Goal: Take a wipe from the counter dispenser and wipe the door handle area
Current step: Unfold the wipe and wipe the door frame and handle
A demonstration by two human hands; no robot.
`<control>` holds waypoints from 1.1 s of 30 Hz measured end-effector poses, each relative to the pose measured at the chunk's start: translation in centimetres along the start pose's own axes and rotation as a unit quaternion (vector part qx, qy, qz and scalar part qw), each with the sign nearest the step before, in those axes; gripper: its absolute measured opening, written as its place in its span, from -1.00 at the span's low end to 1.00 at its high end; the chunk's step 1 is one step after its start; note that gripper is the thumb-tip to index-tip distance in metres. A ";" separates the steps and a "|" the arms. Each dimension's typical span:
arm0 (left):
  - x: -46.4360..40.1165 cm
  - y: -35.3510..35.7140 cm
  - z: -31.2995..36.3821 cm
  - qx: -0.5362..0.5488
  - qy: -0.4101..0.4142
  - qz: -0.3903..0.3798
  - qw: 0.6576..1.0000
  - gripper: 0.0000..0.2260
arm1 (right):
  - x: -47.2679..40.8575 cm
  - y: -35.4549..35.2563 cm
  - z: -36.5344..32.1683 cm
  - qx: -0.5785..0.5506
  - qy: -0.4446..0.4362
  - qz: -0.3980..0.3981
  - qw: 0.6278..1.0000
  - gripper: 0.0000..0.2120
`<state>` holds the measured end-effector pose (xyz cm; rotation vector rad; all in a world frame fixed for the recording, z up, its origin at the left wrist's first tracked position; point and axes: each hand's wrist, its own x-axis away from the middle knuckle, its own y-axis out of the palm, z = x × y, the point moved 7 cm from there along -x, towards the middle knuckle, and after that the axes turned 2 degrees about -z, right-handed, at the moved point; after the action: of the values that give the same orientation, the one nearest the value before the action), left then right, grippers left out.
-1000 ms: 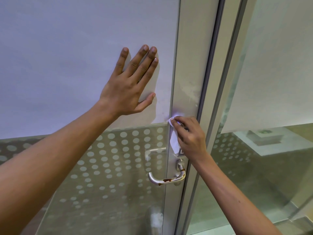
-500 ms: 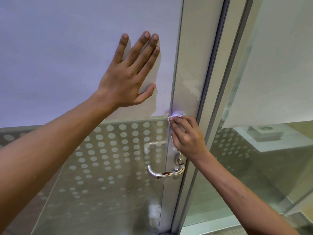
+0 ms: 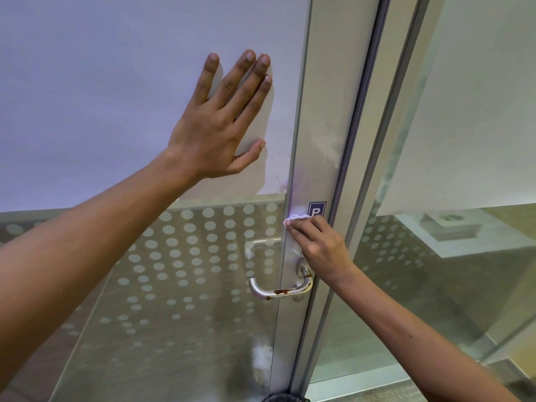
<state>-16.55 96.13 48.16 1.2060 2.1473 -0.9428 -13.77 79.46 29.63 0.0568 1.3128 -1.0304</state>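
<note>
A metal lever door handle (image 3: pixel 278 290) with rusty brown stains juts left from the aluminium door stile (image 3: pixel 314 140). Just above it, my right hand (image 3: pixel 319 245) presses a small crumpled white wipe (image 3: pixel 293 218) against the stile; only the wipe's top edge shows past my fingertips. A blue sticker with a white letter (image 3: pixel 317 209) sits right above that hand. My left hand (image 3: pixel 223 120) lies flat with fingers spread on the frosted glass door panel (image 3: pixel 101 97), up and left of the handle.
The lower door glass (image 3: pixel 179 271) carries a pattern of white dots. To the right stands a fixed glass partition (image 3: pixel 464 111) with a frosted upper band, and a room with a light counter shows behind it. A dark round object (image 3: pixel 285 398) peeks in at the bottom edge.
My right hand has slid the wipe slightly left along the stile, uncovering the blue sticker. The left hand stays flat on the glass. The view has shifted a little.
</note>
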 end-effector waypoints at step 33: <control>0.1 0.1 0.0 -0.006 -0.005 0.010 1.000 -0.28 | -2.3 -0.9 0.4 -0.004 -0.006 0.049 0.999 -0.76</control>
<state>-16.50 96.21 48.11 1.2130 2.1267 -0.9236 -13.82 80.08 32.08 0.1082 1.2908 -0.9400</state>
